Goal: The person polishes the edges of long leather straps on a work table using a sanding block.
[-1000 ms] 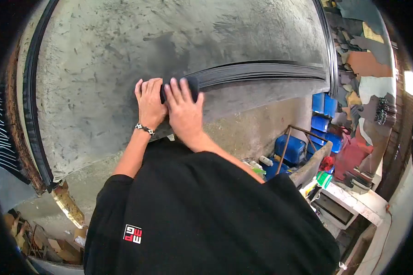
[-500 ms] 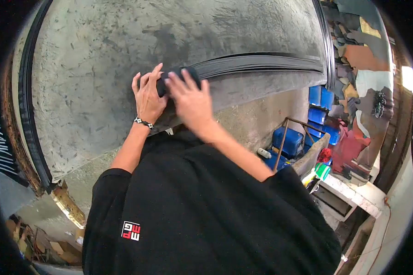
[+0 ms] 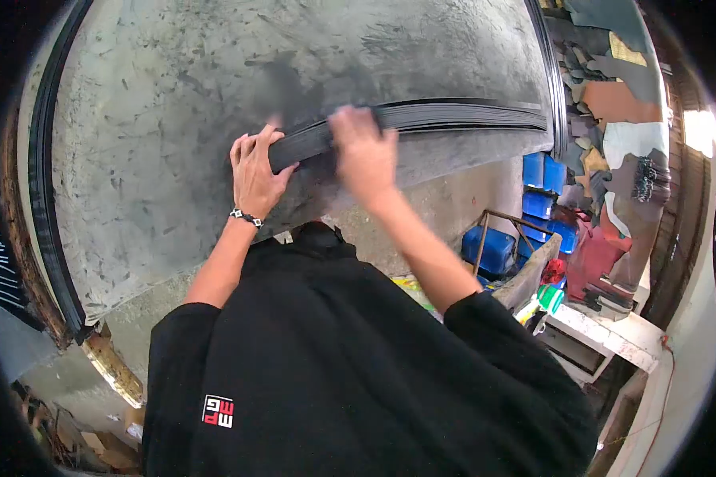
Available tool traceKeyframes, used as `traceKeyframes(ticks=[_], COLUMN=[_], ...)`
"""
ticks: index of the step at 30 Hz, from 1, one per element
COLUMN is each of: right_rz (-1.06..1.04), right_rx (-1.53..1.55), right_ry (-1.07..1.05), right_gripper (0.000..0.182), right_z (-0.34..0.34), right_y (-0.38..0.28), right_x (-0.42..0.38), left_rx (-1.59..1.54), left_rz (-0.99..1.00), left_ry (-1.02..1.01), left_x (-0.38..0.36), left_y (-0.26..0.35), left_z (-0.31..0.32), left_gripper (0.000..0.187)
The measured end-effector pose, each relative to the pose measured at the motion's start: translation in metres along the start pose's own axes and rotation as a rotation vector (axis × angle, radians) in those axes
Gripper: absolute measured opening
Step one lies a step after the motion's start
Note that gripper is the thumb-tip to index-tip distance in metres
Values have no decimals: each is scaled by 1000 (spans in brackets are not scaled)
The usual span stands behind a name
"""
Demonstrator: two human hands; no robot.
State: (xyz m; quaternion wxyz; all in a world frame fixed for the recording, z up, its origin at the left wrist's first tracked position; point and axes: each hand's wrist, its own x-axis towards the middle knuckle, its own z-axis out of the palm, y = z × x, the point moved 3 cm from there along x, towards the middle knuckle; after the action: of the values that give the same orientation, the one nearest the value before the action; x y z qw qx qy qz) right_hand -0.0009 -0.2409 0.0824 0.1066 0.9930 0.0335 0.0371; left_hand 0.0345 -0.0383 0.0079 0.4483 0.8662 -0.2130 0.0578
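A long stack of thin dark strips (image 3: 461,116), with the look of leather, lies slightly curved across the grey, smudged tabletop (image 3: 175,103). Around its left end my left hand (image 3: 256,171) is closed, thumb on the near side and fingers on the far side. Farther right, my right hand (image 3: 363,155) is over the stack, its fingers blurred by motion. A black pad (image 3: 379,119), perhaps sponge or cloth, shows under those fingers, pressed to the strips; most of it is hidden.
Bundles of black strips hang over the left (image 3: 44,175) and right (image 3: 550,79) table edges. Blue plastic containers (image 3: 489,248) stand on the floor to the right, near a rusty metal frame (image 3: 485,230). Leather scraps (image 3: 624,103) cover a surface beyond.
My right hand has slid rightward along the stack with the black pad, uncovering the strips beside my left hand. My left hand keeps its place at the left end.
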Motion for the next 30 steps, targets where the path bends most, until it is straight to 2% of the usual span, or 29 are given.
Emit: traceKeyframes(ticks=[1,2,4,5,7,8,9,10,11,12,13,15,16,18,20,22,24,26,27,28,30], right_rz=[158,382,320,236,93,35,-22,-62,-102,-21,189,504,469,339,101,-106,-105,112,345,280,305], right_rx=[7,28,-180,-133,2,96,116,134,149,129,102,27,-76,-131,146,155,110,1,0,-153,-145], right_ry=[-55,-308,-84,-40,20,32,42,44,49,64,-94,-71,23,8,-96,-1,-18,-30,-190,80,-177], right_gripper=[47,50,54,55,57,58,58,58,58,55,51,47,47,48,52,50,44,43,43,42,42], right_z=[10,12,61,54,22,11,12,11,11,14,7,42,69,39,-7,-3,-14,7,16,57,19], right_y=[45,87,104,65,-56,-92,-87,-71,-49,-9,30,109,117,42,-64,-92,-34,56,100,138,77], right_x=[3,13,4,3,-11,-18,-17,-22,-25,-22,-12,-21,-29,-20,-19,-42,-31,-26,-25,-40,-17], left_rx=[14,14,21,11,-10,2,15,22,-14,-13,-10,-23,-26,-47,4,-1,-74,-84,-80,-72,-76], left_rz=[5,9,14,8,-7,-27,-37,-40,1,13,13,-19,-15,-2,78,90,38,28,31,34,34], left_ry=[2,6,4,-2,-14,-23,-36,-66,-11,-12,-9,-26,-20,-21,16,17,-22,-20,-16,-9,-16], left_x=[0,1,-1,0,-2,-4,-3,-7,-2,0,-1,-2,-1,-2,-1,-1,-2,-4,-3,-3,-6], left_y=[0,0,0,-1,-3,-7,-13,-16,-3,-2,-3,-2,-4,-2,-15,-16,-5,-6,-5,-5,-7], left_z=[1,1,-1,-1,3,6,8,11,2,3,4,2,0,0,8,10,3,5,5,4,3], left_gripper=[98,98,99,99,100,100,100,101,100,99,99,92,92,91,94,95,94,90,90,90,90])
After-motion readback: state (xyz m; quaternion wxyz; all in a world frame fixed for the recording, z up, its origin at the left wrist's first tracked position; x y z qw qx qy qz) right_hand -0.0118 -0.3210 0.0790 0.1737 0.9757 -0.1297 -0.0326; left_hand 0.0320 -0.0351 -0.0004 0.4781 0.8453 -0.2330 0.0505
